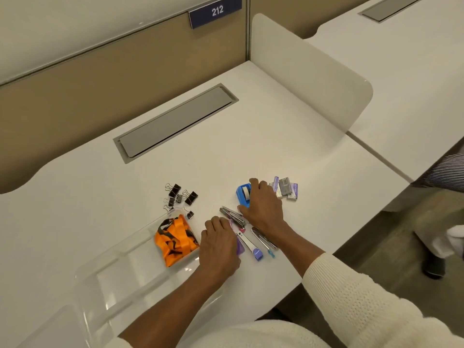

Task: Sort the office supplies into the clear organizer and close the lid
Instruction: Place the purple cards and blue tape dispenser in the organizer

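Note:
The clear organizer lies open at the front left of the white desk, with an orange and black lanyard bundle in its far right compartment. My left hand rests palm down over a purple item beside the organizer. My right hand grips the blue tape dispenser. Between my hands lie a metal staple remover, a white and purple stapler and a silver stapler. Several black binder clips sit behind the organizer. Staple boxes lie right of the dispenser.
A grey cable hatch is set into the desk behind the supplies. A cream divider panel stands along the desk's right side. The desk's front edge runs close to my right forearm. Another person's legs and shoe are at the far right.

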